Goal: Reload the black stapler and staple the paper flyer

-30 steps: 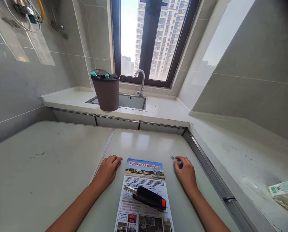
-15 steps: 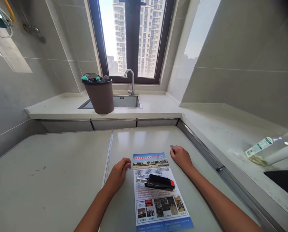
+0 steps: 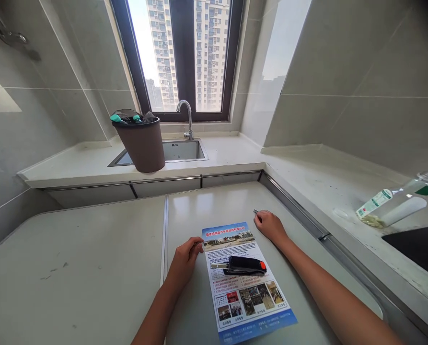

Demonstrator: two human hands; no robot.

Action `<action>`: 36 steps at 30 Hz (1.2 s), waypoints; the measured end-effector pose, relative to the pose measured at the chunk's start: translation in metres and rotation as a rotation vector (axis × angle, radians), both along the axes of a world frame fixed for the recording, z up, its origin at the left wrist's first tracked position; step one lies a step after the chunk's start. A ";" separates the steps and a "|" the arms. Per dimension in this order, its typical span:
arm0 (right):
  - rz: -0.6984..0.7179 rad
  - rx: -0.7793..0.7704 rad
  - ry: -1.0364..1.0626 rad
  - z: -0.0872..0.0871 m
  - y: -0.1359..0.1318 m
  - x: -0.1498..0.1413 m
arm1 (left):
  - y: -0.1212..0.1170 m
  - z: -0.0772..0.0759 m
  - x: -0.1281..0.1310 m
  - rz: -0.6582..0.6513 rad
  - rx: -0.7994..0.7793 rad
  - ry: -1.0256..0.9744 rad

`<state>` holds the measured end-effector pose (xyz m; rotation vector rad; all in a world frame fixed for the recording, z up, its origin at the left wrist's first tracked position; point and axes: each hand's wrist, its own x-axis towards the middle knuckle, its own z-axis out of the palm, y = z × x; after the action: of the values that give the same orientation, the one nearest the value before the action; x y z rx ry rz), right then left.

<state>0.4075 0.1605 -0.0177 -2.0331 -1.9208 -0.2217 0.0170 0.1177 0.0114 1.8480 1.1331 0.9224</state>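
A printed leaflet (image 3: 231,282) with a blue top and bottom lies flat on the tabletop. Across its middle rests a black stapler (image 3: 246,265) with a red end, its metal staple tray sticking out to the left. Beyond the leaflet's upper right corner, my right hand (image 3: 270,226) is closed on a short grey metal piece (image 3: 256,211) that looks like a strip of staples; only its tip shows. My left hand (image 3: 185,258) is at the leaflet's upper left edge, fingers curled together; whether something is pinched there is hidden.
A brown bin (image 3: 142,146) with bottles in it stands at the sink's (image 3: 203,152) left side. Behind the sink rises a faucet (image 3: 190,120). On the right counter (image 3: 307,177) a clear plastic bottle (image 3: 397,203) lies on its side. A metal strip (image 3: 164,239) divides the tabletop.
The view has shifted slightly right. Both hands keep nearly the same pose, the left fingertips now right at the leaflet's edge. The leaflet and stapler appear slightly turned in view.
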 end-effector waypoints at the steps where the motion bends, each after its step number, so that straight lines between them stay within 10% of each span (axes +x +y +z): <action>1: 0.001 -0.003 0.004 0.000 0.000 0.000 | 0.001 -0.001 0.001 -0.002 0.001 0.013; 13: 0.033 -0.004 -0.008 0.000 0.000 0.003 | 0.000 -0.002 0.006 -0.028 -0.059 0.092; 31: 0.053 0.169 0.382 0.013 -0.005 0.023 | -0.025 0.002 0.031 -0.193 0.397 0.203; 36: 0.428 0.230 0.471 0.044 -0.027 0.008 | -0.027 0.005 0.032 -0.170 0.443 0.195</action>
<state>0.4152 0.1337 0.0260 -1.3380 -1.8608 0.1277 0.0492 0.0908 0.0165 2.3970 0.9127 0.9649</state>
